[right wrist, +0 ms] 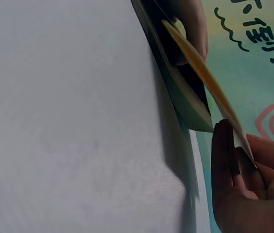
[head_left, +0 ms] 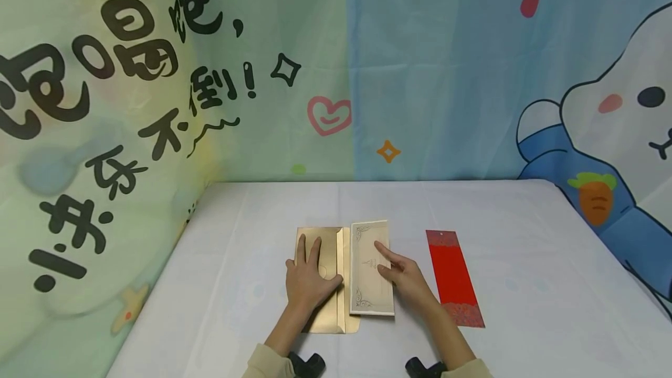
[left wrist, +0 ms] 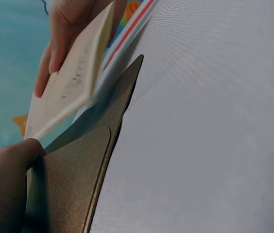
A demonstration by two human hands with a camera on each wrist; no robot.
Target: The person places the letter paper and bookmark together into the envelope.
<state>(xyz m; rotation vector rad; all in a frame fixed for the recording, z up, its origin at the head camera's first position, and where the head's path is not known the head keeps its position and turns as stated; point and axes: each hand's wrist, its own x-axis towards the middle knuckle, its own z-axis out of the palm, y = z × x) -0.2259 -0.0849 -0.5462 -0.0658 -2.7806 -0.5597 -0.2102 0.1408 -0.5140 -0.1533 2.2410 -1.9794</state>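
A gold envelope [head_left: 328, 245] with its side flap folded out lies on the table in the head view. My left hand [head_left: 308, 284] rests on it with fingers spread and thumb by the flap edge. To its right, my right hand [head_left: 406, 280] pinches the right edge of a cream card [head_left: 367, 255] with printed corner ornaments. In the left wrist view the card [left wrist: 71, 85] is tilted above the envelope [left wrist: 78, 177]. From the right wrist, the card [right wrist: 209, 85] appears edge-on between thumb and fingers, raised off the envelope flap [right wrist: 193, 114].
Right of the hands lies a red paper strip [head_left: 454, 267] with darker patterned ends. A white cloth [head_left: 252, 214] covers the table. Printed curtains [head_left: 420, 74] stand behind and at the left. Black wrist devices [head_left: 310, 364] sit near the front edge.
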